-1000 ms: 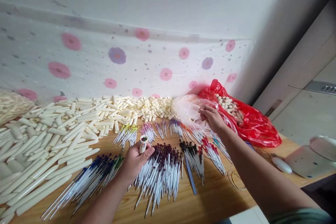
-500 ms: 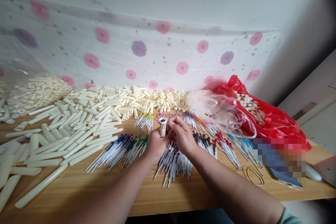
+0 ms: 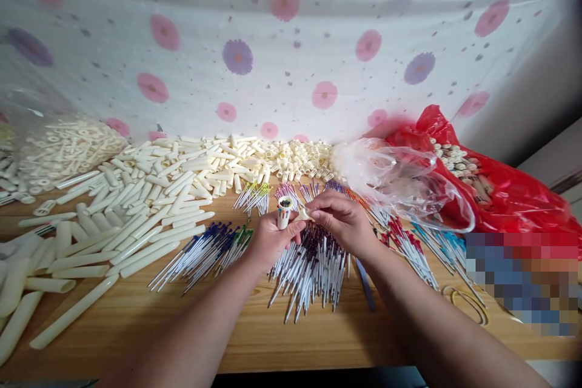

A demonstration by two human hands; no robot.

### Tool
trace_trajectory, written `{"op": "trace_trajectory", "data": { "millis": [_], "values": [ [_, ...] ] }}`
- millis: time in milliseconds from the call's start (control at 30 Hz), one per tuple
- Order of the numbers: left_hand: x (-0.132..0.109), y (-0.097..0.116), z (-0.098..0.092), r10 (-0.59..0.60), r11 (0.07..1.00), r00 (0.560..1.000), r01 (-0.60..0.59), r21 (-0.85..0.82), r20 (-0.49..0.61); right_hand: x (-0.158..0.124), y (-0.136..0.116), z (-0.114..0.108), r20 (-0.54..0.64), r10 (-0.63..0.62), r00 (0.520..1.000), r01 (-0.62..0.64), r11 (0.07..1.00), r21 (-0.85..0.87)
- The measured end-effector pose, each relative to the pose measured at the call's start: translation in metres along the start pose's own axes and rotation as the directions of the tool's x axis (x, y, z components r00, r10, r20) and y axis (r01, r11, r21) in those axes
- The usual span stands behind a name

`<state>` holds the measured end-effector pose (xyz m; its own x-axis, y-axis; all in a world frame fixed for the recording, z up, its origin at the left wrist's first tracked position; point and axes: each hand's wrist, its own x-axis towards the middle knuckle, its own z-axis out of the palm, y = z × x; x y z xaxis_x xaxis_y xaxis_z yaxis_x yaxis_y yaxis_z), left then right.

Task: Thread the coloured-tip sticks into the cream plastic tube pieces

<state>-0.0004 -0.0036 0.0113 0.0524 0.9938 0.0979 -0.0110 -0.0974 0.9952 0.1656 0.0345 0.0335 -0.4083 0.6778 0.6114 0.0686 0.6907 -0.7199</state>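
Observation:
My left hand (image 3: pixel 269 241) is closed around a short cream pen barrel (image 3: pixel 284 213) held upright, with several coloured refill ends showing in its open top. Right beside it, my right hand (image 3: pixel 342 220) pinches a small cream plastic piece (image 3: pixel 304 214) near the barrel's top. Both hands hover over a pile of dark-tipped pen refills (image 3: pixel 311 264) on the wooden table (image 3: pixel 282 339).
Cream barrels (image 3: pixel 150 194) cover the left of the table, with small cream springs (image 3: pixel 302 156) at the back. Blue and green refills (image 3: pixel 204 251) lie left of my hands. A clear bag (image 3: pixel 400 179) and a red bag (image 3: pixel 504 194) of small parts sit at the right. Rubber bands (image 3: pixel 468 304) lie near the front edge.
My right hand left the bags at the right and came to the barrel in my left hand, now pinching a small cream piece. The view has tilted down and left.

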Motion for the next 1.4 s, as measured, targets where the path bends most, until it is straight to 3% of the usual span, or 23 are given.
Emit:
{"op": "trace_trajectory", "data": {
  "millis": [133,267,367,467,567,833,1033,1133,1300,1400],
  "values": [
    [0.001,0.001,-0.001,0.011,1.000,1.000,-0.012,0.020,0.007,-0.002,0.007,-0.004,0.026,-0.024,0.999,0.026,0.997,-0.067],
    [0.001,-0.001,-0.002,0.018,0.997,0.999,-0.015,0.070,-0.043,-0.003,0.002,-0.007,0.112,-0.089,0.990,0.124,0.924,-0.363],
    [0.003,-0.006,-0.003,0.056,0.988,0.996,-0.046,0.144,-0.068,-0.005,0.000,-0.006,0.198,0.005,0.980,0.092,0.875,-0.475],
    [0.005,-0.011,-0.004,0.094,0.974,0.994,-0.078,0.210,-0.064,-0.007,0.004,-0.003,0.211,0.130,0.969,-0.030,0.908,-0.419],
    [0.005,-0.011,-0.002,0.083,0.976,0.993,-0.065,0.208,-0.080,-0.008,0.010,-0.002,0.197,0.164,0.967,-0.071,0.910,-0.408],
    [0.004,-0.006,0.005,0.023,0.992,0.997,-0.014,0.122,-0.072,-0.009,0.017,-0.003,0.055,-0.057,0.997,0.070,0.960,-0.271],
    [0.004,-0.007,0.009,0.050,0.975,0.994,-0.028,0.221,-0.097,-0.010,0.019,0.008,-0.032,0.037,0.999,-0.048,0.866,-0.498],
    [0.003,-0.004,0.009,0.052,0.968,0.991,-0.019,0.252,-0.122,-0.009,0.019,0.007,-0.019,0.083,0.996,-0.082,0.874,-0.480],
    [0.003,-0.004,0.007,0.002,0.983,0.990,0.023,0.180,-0.141,-0.007,0.016,0.001,0.073,0.007,0.997,0.015,0.952,-0.307],
    [0.003,-0.008,0.008,-0.006,0.992,0.993,0.021,0.126,-0.122,-0.008,0.017,0.003,0.034,-0.038,0.999,0.048,0.909,-0.414]
  ]
}}
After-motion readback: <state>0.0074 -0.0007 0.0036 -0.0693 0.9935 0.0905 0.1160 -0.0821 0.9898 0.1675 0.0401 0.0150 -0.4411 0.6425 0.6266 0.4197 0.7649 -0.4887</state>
